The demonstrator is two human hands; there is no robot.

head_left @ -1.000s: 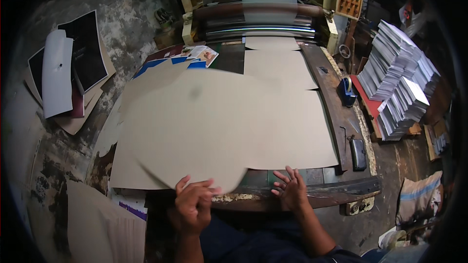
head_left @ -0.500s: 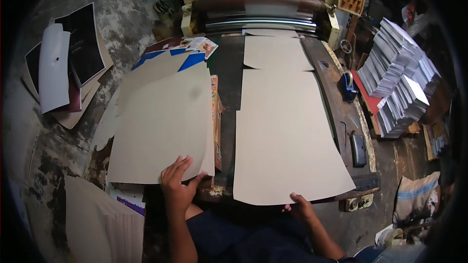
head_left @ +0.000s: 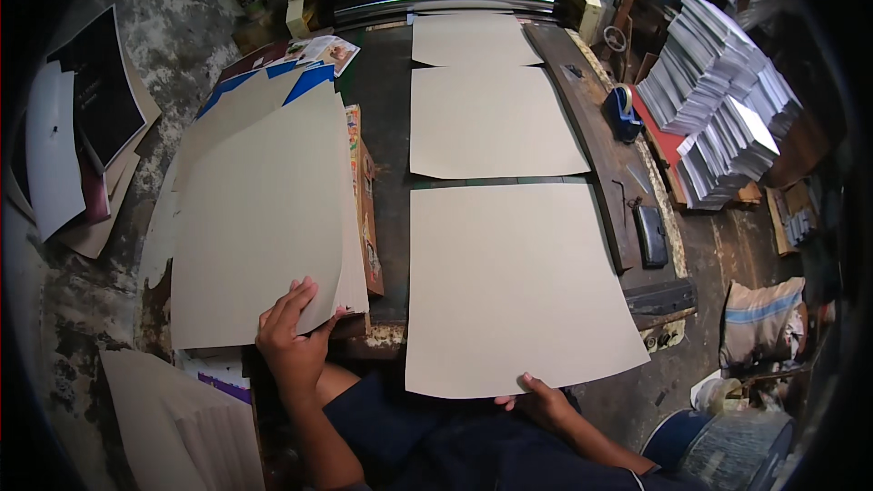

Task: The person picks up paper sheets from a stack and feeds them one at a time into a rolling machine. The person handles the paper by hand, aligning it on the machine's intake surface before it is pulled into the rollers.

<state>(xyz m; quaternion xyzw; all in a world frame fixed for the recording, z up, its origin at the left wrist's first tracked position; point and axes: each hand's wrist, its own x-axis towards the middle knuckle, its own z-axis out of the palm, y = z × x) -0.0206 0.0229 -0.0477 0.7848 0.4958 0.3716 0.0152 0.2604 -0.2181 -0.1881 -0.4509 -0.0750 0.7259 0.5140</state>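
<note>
A beige paper sheet point(head_left: 518, 291) lies nearest me on the dark feed table point(head_left: 382, 173), its front edge overhanging. My right hand point(head_left: 546, 403) pinches that front edge, thumb on top, fingers underneath. Ahead of it lie a second sheet point(head_left: 491, 123) and a third sheet point(head_left: 473, 40) that reaches the machine's rollers point(head_left: 446, 7). To the left, a stack of similar sheets point(head_left: 255, 209) has its top sheet's near right corner bent up. My left hand point(head_left: 293, 336) is closed on that corner, thumb below and fingers lying on top.
Along the table's right side run a dark guide bar point(head_left: 582, 145), a blue tape dispenser point(head_left: 623, 114) and a black case point(head_left: 650, 236). Piles of white paper point(head_left: 705, 82) stand beyond. Black printed sheets point(head_left: 105, 82) lie at far left, and more beige sheets point(head_left: 195, 427) at lower left.
The front sheet has slid back toward me, opening a gap to the sheet ahead. The top sheet's corner on the left stack is lifted more. The whole view has shifted.
</note>
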